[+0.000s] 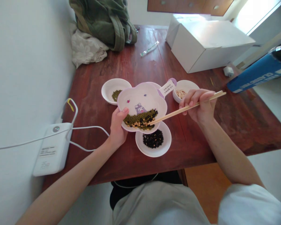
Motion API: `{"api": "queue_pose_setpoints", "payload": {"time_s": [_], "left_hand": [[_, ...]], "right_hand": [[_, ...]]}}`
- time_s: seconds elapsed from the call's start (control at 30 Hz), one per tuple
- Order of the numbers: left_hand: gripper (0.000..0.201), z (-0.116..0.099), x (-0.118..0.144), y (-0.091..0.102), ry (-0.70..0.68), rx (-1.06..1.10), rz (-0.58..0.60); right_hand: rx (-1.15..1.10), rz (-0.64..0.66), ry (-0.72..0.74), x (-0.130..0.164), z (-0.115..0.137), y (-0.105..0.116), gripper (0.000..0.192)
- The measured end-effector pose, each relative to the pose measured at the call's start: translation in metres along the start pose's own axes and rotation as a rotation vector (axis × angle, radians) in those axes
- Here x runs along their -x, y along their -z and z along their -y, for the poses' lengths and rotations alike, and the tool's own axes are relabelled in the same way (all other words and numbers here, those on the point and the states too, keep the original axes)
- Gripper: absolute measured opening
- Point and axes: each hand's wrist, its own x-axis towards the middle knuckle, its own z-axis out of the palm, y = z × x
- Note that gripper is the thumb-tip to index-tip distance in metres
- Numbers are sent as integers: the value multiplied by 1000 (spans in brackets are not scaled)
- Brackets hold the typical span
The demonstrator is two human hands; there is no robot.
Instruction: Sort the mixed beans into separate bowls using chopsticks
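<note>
My left hand grips the near left rim of a lilac-edged, scalloped plate, held tilted above the table. Green beans, mixed with some black and yellowish ones, have gathered along its lower side. In my right hand is a pair of chopsticks, their tips among those beans. Just below the plate sits a white bowl of black beans. Another bowl at the left contains green beans. A third bowl, partly behind my right hand, has pale pieces.
A white power bank with cables lies at the left by the wall. A green bag and a patterned cloth are at the back, near a thin wrapped stick. White boxes and a blue bottle stand right.
</note>
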Motion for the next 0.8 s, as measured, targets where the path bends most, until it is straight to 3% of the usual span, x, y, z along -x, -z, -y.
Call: {"api": "queue_pose_setpoints", "payload": {"time_s": [0.43,0.8], "left_hand": [[40,-1,1,2,23,-3,47],[39,-1,1,1,34,18,30]], "right_hand": [[120,91,88,12,6,-8,41],[20,112,70,14,2,-12,36]]}}
